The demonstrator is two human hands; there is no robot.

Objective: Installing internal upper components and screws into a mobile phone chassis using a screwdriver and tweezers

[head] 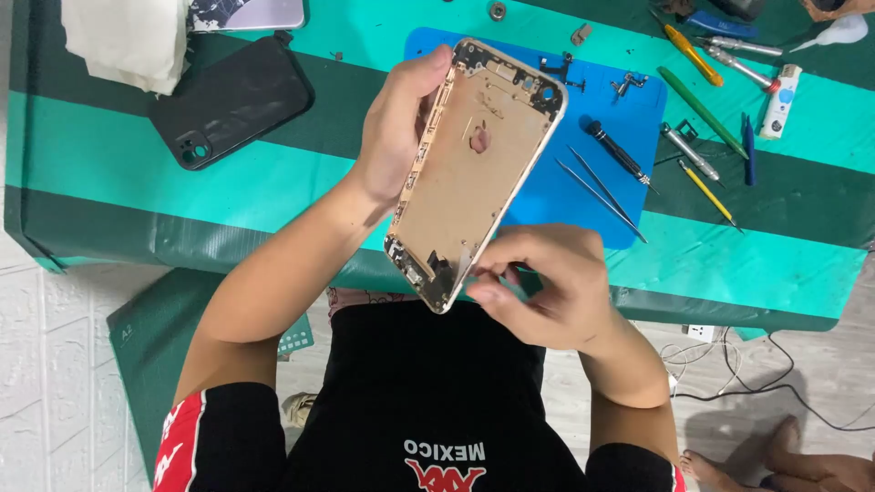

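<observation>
Two hands share our gold housing (474, 169): the left hand (394, 128) clasps its upper edge, long axis slanting down toward the right hand (547, 287), which pinches the bottom corner, perhaps gripping a small part.

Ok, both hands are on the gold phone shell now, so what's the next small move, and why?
Probably steady the gold phone shell with the left hand and let the right hand work gently at the lower end. The right fingertips already pinch at the bottom edge beside the small dark parts there, while the shell is tilted in the air above the blue mat, so a firm left grip seems needed.
</observation>
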